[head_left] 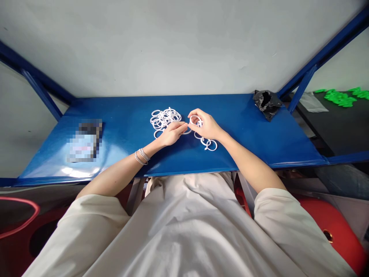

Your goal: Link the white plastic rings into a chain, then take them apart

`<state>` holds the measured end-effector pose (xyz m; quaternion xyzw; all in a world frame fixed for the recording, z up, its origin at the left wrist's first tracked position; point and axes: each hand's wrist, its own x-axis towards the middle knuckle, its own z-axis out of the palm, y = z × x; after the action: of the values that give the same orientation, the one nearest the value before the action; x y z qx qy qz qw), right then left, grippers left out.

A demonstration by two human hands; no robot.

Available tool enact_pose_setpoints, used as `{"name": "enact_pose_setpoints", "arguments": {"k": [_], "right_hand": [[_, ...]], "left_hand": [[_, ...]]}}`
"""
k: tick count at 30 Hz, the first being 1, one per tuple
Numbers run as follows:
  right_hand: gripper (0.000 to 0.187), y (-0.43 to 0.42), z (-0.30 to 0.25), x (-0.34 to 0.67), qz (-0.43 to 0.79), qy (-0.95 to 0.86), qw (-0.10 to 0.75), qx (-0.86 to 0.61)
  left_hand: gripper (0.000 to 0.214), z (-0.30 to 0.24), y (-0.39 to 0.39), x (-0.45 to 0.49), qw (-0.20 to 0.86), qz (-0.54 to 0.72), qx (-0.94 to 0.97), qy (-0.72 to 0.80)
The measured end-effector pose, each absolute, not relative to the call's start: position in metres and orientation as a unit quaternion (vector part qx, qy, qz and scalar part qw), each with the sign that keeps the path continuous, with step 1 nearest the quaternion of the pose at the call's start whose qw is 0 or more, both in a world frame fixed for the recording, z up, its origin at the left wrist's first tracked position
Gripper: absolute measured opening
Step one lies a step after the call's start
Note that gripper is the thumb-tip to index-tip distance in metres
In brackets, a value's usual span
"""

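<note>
My right hand (208, 125) is closed around a white ring (195, 120), with fingertips and thumb on its edge. My left hand (173, 133) reaches in from the left, its fingers pinched together close to the right fingertips; part of another white ring (187, 132) shows just below them. Whether the left fingers grip that ring or a small part of the right one, I cannot make out. Beyond my left hand lies a pile of white rings (165, 116) with small knobs. A few linked white rings (209, 144) rest on the table below my right hand.
A blue table (129, 115) runs across, with a pale wall behind it. A blurred-out object (85, 140) lies at the left and a crumpled black plastic bag (267, 103) at the back right. Green pieces (340, 98) lie on a dark surface farther right. Blue frame bars stand at both sides.
</note>
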<state>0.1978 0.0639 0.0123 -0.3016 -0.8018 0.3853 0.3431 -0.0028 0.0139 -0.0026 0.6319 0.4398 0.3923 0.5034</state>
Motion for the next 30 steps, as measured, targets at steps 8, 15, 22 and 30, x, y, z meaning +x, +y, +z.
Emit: {"name": "enact_pose_setpoints", "arguments": {"k": [8, 15, 22, 30], "right_hand": [[0.027, 0.075, 0.014, 0.211, 0.318, -0.836, 0.265, -0.361], [0.036, 0.072, 0.009, 0.210, 0.282, -0.894, 0.135, -0.321], [0.035, 0.065, 0.013, 0.204, 0.308, -0.867, 0.276, -0.278], [0.043, 0.062, 0.009, 0.193, 0.525, -0.748, 0.308, -0.266]], "left_hand": [[0.050, -0.006, 0.015, -0.004, 0.507, 0.430, 0.602, 0.442], [0.051, -0.002, 0.012, 0.000, 0.556, 0.450, 0.558, 0.421], [0.048, -0.006, 0.015, -0.002, 0.517, 0.475, 0.585, 0.406], [0.049, -0.013, 0.019, -0.005, 0.488, 0.488, 0.601, 0.403]]}}
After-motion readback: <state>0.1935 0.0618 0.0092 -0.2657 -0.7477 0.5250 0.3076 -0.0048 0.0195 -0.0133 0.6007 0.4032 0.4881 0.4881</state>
